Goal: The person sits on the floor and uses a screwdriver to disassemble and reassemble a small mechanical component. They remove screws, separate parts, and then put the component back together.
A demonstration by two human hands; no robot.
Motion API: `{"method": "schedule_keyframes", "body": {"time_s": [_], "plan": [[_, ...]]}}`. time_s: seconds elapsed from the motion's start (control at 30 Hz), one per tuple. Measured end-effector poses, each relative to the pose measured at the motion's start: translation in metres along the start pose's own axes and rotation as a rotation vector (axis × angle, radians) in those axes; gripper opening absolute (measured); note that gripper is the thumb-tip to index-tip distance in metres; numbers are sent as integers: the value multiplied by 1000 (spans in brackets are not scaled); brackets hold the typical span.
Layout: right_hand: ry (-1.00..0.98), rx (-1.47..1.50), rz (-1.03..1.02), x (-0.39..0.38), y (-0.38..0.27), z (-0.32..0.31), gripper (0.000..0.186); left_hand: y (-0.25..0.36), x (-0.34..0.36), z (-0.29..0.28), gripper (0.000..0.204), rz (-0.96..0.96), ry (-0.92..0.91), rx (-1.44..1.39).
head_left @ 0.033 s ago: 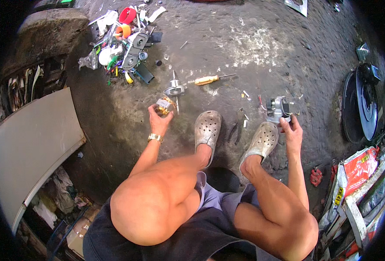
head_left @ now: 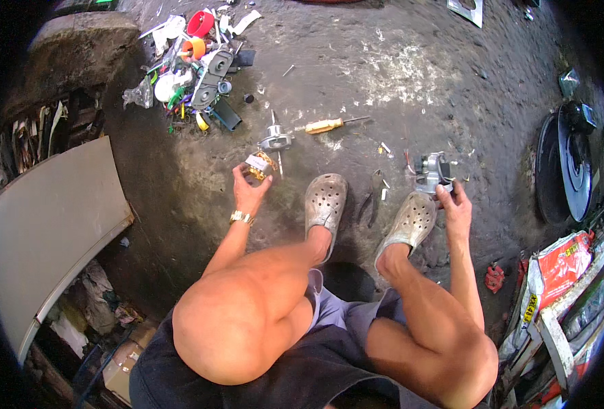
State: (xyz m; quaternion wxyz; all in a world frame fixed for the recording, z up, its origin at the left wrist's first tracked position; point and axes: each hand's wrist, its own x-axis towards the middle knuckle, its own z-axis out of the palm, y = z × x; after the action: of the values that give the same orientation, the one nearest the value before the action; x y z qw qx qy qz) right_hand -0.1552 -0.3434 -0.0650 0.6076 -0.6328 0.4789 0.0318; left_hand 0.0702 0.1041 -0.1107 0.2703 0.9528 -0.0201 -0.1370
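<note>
My left hand (head_left: 249, 195) is closed round a motor stator (head_left: 258, 163) with copper-coloured windings, gripping it between thumb and fingers. Just beyond it, a silver motor end bracket with a rotor shaft (head_left: 275, 140) rests on the ground. On the right, my right hand (head_left: 457, 210) has its fingers on the near edge of a silver motor housing (head_left: 433, 172) with thin wires at its left side. A screwdriver (head_left: 324, 126) with a yellowish handle lies beyond my feet, and dark-handled pliers (head_left: 368, 203) lie between my shoes.
A heap of plastic scraps (head_left: 200, 75) lies at the far left. A beige panel (head_left: 53, 238) stands at the left. Dark round discs (head_left: 568, 163) lean at the right, above stacked sacks and frames (head_left: 561, 286). Small bits (head_left: 384, 148) are scattered over the rough ground.
The stator has turned slightly in my left hand. The motor housing and my right hand have shifted a little to the left.
</note>
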Motion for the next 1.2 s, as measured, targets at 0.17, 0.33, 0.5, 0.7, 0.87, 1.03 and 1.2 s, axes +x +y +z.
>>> {"method": "schedule_keyframes", "body": {"time_s": [0.17,0.33,0.5,0.7,0.87,1.03,1.2], "plan": [[-157,-113,82,-10,-54,21,52,67,-18,-33,67,141,-6,-112],[-450,-210,-293,-13,-139,75,65,197,-2,-22,65,17,-596,-1131],[-726,-691,-316,13,-188,95,57,185,53,-3,65,-187,-610,-1679],[-495,-1267,-906,87,-114,191,41,155,69,-10,70,-284,-573,-1967],[-449,-1295,-1062,115,-74,263,25,169,66,-41,75,-132,-627,-2110],[-58,-924,-881,106,-103,187,33,176,59,-83,85,164,-296,-1621],[-257,248,-274,6,-224,93,26,256,35,-167,115,940,113,-749]]}}
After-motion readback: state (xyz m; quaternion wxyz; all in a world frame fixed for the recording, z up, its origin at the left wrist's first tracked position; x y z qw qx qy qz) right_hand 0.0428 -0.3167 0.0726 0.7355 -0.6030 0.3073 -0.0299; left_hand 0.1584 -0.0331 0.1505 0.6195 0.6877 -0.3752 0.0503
